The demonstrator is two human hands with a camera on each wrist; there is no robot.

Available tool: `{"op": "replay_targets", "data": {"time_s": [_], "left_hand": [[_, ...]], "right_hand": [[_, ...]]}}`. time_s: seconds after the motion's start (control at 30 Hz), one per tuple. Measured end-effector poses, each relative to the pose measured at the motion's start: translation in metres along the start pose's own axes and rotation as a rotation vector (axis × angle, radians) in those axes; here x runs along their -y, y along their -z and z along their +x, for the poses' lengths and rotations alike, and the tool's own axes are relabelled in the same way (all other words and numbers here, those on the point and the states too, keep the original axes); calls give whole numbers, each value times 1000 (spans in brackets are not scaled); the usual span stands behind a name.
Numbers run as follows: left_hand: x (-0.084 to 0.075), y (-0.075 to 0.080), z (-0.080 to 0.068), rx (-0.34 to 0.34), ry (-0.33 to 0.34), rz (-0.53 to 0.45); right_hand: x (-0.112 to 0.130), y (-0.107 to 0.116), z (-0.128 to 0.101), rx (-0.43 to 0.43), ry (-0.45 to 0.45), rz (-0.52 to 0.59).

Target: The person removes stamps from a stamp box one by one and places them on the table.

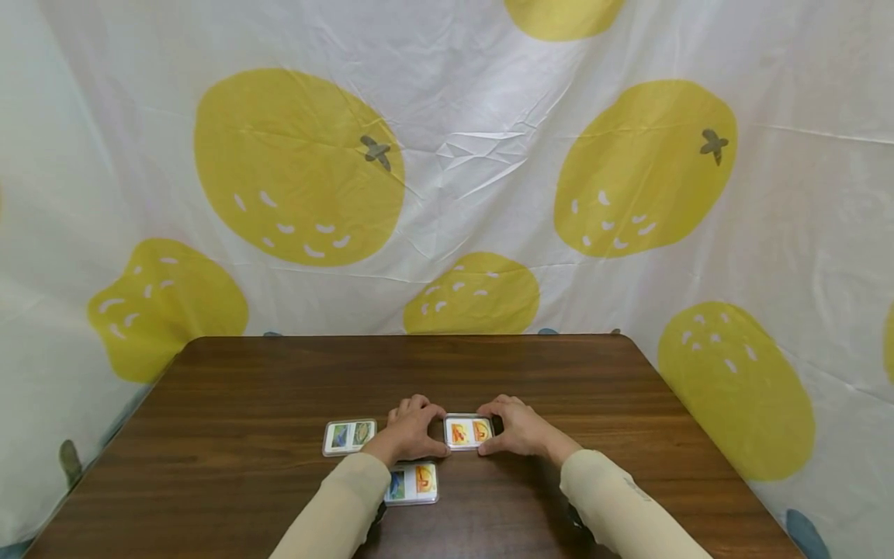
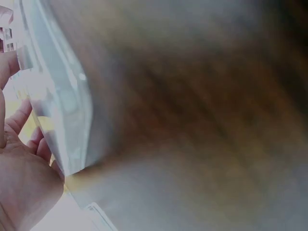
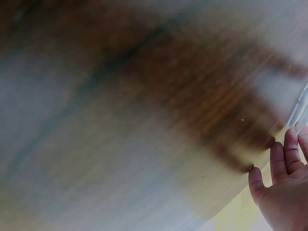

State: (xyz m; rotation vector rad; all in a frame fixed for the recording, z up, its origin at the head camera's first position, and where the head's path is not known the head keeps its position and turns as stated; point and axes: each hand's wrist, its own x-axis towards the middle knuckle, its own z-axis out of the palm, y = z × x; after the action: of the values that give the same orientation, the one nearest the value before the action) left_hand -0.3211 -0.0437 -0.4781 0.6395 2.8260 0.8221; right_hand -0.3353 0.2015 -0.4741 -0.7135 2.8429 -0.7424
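Note:
A clear plastic case [image 1: 468, 432] with a white card bearing two orange-yellow pictures lies between my hands on the brown table. My left hand [image 1: 410, 432] holds its left end, thumb at the near corner and index finger at the far one. At the opposite end, my right hand [image 1: 522, 428] grips the right corners with thumb and index finger. Under my left wrist, a second case [image 1: 423, 481] with a blue-green and an orange picture is partly covered by the sleeve. The left wrist view shows a case's clear edge [image 2: 72, 115] close up beside the fingers.
Left of my left hand lies a third clear case [image 1: 349, 437] with two blue-green pictures. The dark wood table [image 1: 230, 404] reaches back to a white curtain [image 1: 461, 194] printed with big yellow fruit.

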Motion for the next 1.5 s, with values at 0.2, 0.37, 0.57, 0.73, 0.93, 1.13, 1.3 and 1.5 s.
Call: {"op": "replay_targets", "data": {"time_s": [0.2, 0.37, 0.57, 0.73, 0.93, 1.13, 1.3, 1.5], "left_hand": [[-3, 2, 0, -15, -24, 13], [-5, 3, -1, -8, -30, 3], [-7, 4, -2, 27, -30, -44], [-6, 3, -2, 28, -25, -39], [-5, 3, -3, 26, -36, -38], [-6, 3, -3, 24, -40, -45], [-6, 3, -3, 17, -51, -35], [-7, 2, -4, 23, -54, -27]], "right_hand": [[0, 0, -1, 4, 5, 1], [0, 0, -2, 10, -1, 19], [0, 2, -3, 6, 9, 37], [0, 3, -4, -4, 14, 52], [-1, 6, -6, -15, -2, 67], [-2, 11, -7, -42, 2, 78], [-5, 14, -7, -48, 11, 62], [-9, 16, -10, -52, 8, 59]]}}
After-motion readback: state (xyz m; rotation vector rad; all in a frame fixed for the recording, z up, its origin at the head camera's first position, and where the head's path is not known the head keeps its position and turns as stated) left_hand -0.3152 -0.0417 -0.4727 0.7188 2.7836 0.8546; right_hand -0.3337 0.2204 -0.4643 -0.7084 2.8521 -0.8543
